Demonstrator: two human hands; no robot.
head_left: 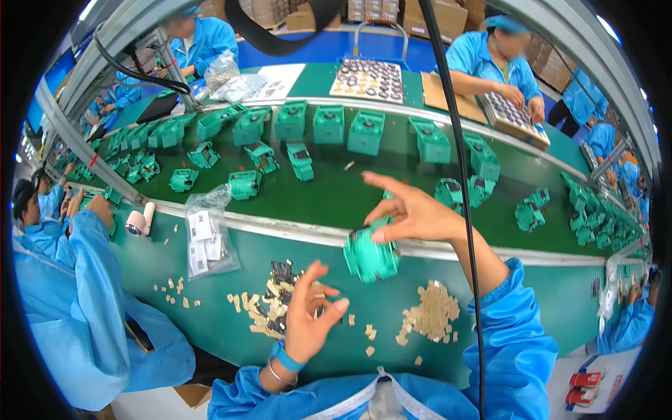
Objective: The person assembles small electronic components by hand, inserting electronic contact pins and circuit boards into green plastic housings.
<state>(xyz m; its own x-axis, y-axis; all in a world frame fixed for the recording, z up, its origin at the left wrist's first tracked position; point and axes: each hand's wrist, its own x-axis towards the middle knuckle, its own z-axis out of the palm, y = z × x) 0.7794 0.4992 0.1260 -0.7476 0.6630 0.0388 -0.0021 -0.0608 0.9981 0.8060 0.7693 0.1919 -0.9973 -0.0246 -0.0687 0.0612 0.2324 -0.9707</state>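
A shiny green plastic housing (372,257) hangs over the near edge of the belt, gripped between the thumb and fingers of my right hand (420,213). Its index finger points outward, away from the part. Lower and to the left, my left hand (313,311) has its fingers spread, and no object shows between them. Beside that hand lies a mixed heap of small black and tan pieces (278,297) on the green tabletop. A second heap, of tan pieces (430,313), sits to the right, with a few loose ones between the two.
Green housings (365,133) line the conveyor belt (315,199) beyond the bench. A clear bag of labelled packets (208,238) and a pink-and-white handheld device (140,220) lie left. A black cable (458,133) hangs before my right arm. Co-workers (500,63) sit across and alongside.
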